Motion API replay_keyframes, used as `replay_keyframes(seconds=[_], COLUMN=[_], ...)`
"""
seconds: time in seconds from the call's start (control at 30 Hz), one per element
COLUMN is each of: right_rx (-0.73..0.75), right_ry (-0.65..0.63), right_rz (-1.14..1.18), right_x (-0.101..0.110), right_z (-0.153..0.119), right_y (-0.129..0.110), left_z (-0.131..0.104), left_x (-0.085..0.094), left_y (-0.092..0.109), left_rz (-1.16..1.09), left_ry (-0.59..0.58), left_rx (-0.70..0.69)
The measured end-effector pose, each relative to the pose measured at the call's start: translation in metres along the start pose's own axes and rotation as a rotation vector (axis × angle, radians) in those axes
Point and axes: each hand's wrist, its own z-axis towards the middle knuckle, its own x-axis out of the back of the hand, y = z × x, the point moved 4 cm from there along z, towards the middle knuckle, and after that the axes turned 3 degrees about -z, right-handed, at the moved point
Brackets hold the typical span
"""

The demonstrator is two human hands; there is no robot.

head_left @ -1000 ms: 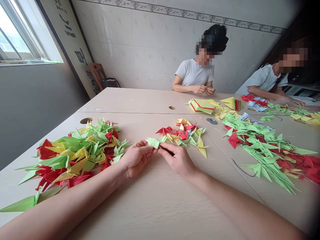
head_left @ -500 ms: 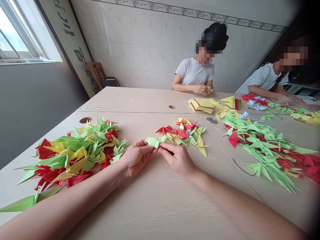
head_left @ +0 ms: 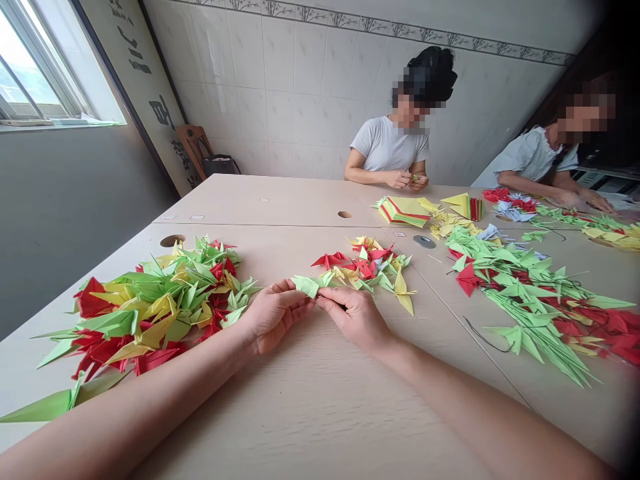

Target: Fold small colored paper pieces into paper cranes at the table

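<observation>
The left hand (head_left: 280,317) and right hand (head_left: 354,317) meet mid-desk, fingers pinching a light green folded paper (head_left: 307,286) between them; its long axis runs roughly left to right, pointed end left.

Green paper (head_left: 306,286) between fingers (head_left: 331,293)

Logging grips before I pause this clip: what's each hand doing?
Left hand: closed, pinching green folded paper.
Right hand: closed, fingertips at the paper's edge.
</observation>
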Motion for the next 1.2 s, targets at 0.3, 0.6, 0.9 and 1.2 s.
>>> replay_keyframes(seconds=[0.3, 0.6, 0.9, 1.2], right_rx=[-0.006, -0.042, -0.123, -0.062], right_ry=[-0.005, 0.099, 0.064, 0.068], right_rz=[-0.015, 0.055, 0.331, 0.24], right_x=[-0.001, 0.004, 0.002, 0.004], right_z=[0.0, 0.0, 0.0, 0.0], right_y=[0.006, 0.004, 0.001, 0.002], left_z=[-0.001, -0.001, -0.009, -0.005], left_x=[0.0, 0.001, -0.012, -0.006], left_y=[0.01, 0.007, 0.009, 0.008], left_rz=[0.502, 0.718, 0.684, 0.658], left_ry=[0.022, -0.075, -0.125, -0.119], left_rx=[-0.257, -0.414, -0.438, -0.474])
